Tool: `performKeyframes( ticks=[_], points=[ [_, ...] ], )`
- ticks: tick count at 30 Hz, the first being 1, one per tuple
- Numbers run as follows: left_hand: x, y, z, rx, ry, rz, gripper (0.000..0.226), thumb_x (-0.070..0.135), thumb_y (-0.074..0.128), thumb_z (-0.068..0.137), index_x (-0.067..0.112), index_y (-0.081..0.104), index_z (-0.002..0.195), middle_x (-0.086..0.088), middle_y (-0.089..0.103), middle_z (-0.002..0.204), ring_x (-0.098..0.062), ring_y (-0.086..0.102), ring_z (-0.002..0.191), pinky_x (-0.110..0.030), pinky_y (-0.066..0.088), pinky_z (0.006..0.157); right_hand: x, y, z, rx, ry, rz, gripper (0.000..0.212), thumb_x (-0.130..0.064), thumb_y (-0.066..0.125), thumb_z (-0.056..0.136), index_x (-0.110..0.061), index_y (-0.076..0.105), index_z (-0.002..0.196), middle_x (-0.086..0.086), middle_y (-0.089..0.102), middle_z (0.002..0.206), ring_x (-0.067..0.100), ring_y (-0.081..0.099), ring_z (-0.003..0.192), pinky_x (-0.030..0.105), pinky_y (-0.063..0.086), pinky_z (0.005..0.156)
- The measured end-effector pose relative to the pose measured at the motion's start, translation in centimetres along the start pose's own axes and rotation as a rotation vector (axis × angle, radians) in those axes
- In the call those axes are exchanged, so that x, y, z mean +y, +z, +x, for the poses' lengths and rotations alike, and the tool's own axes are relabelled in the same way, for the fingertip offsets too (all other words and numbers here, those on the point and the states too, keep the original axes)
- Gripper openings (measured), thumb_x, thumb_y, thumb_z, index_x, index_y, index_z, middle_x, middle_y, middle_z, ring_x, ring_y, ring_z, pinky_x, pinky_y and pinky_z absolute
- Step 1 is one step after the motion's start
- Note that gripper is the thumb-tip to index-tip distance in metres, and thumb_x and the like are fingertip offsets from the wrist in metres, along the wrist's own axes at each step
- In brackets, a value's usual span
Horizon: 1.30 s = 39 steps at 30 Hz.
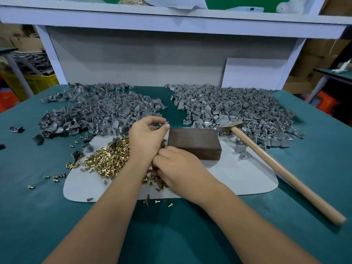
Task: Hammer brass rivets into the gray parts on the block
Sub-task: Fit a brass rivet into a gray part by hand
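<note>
Two bare forearms are reaching in from the near edge of a green worktable [285, 216], crossing a pale mat [238, 180] spread at its centre. A worker's left hand [146, 136] is lifting just beside the dark block [194, 141], pinching a small gray part [163, 124] between thumb and fingertips above the block's left end. Below it, the right hand [175, 164] is lying palm down over the heap of brass rivets [108, 159] on the mat, its fingers curled into the pile; whether it is gripping a rivet cannot be told, since the fingertips are hidden. Loose rivets are straying off the mat onto the green cloth on the left and near side. Nothing is sitting on the block's top face. A wooden-handled hammer [282, 168] is lying untouched to the right, its head resting against the block's far right corner and its handle running toward the near right. Behind the block, two broad mounds of gray parts are spreading across the table, the left mound [95, 109] well apart from the right mound [238, 109], with a white shelf unit [171, 23] standing behind them.
</note>
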<state>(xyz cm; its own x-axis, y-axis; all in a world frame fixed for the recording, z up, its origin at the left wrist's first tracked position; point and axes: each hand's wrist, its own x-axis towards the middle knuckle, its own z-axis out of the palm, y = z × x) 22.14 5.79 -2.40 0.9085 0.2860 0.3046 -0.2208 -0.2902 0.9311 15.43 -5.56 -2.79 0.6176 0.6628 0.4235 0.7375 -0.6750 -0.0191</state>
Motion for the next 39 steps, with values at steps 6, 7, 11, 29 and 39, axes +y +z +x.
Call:
performKeyframes(
  ticks=[6, 7, 11, 29, 39],
  points=[
    [-0.6, -1.2, -0.7, 0.008, 0.035, 0.011, 0.009, 0.02, 0.077, 0.083, 0.025, 0.071, 0.087, 0.004, 0.073, 0.08, -0.012, 0.069, 0.076, -0.029, 0.056, 0.073, -0.1, -0.1, 0.2, 0.255, 0.102, -0.041, 0.016, -0.022, 0.06, 0.086, -0.008, 0.063, 0.077, 0.008, 0.058, 0.081, 0.027, 0.052, 0.079, 0.037, 0.039, 0.071],
    [-0.5, -1.2, -0.9, -0.008, 0.046, 0.017, 0.007, 0.022, 0.076, 0.084, 0.024, 0.071, 0.09, 0.005, 0.072, 0.08, -0.011, 0.068, 0.073, -0.029, 0.055, 0.07, 0.3, -0.3, 0.3, 0.365, 0.187, -0.042, 0.015, -0.021, 0.058, 0.086, -0.008, 0.063, 0.08, 0.008, 0.057, 0.085, 0.026, 0.051, 0.082, 0.037, 0.038, 0.074],
    [-0.3, -0.7, -1.5, -0.047, 0.083, 0.087, 0.003, 0.03, 0.071, 0.088, 0.028, 0.071, 0.09, 0.013, 0.064, 0.063, 0.0, 0.049, 0.048, -0.02, 0.04, 0.051, 3.2, -1.0, 0.1, 0.534, 0.784, 0.012, 0.023, -0.029, 0.056, 0.087, -0.026, 0.065, 0.108, 0.006, 0.049, 0.126, 0.023, 0.038, 0.121, 0.04, 0.02, 0.106],
    [-0.9, -0.7, -1.2, -0.073, 0.018, -0.095, 0.01, 0.023, 0.08, 0.08, 0.03, 0.074, 0.075, 0.013, 0.073, 0.075, -0.003, 0.068, 0.076, -0.02, 0.052, 0.07, 3.8, 1.4, 1.2, 0.149, 0.696, 0.385, 0.043, -0.046, 0.048, 0.095, -0.033, 0.051, 0.136, 0.0, 0.032, 0.153, 0.018, 0.021, 0.138, 0.032, 0.019, 0.112],
    [-1.0, -1.4, -0.9, -0.023, 0.122, 0.097, 0.022, 0.02, 0.083, 0.075, 0.036, 0.069, 0.071, 0.015, 0.07, 0.079, 0.008, 0.062, 0.075, -0.007, 0.045, 0.069, 0.1, -0.5, 0.4, 0.394, 0.351, -0.042, 0.019, -0.028, 0.056, 0.083, -0.011, 0.062, 0.078, 0.006, 0.056, 0.082, 0.026, 0.051, 0.081, 0.038, 0.041, 0.073]
  ],
)
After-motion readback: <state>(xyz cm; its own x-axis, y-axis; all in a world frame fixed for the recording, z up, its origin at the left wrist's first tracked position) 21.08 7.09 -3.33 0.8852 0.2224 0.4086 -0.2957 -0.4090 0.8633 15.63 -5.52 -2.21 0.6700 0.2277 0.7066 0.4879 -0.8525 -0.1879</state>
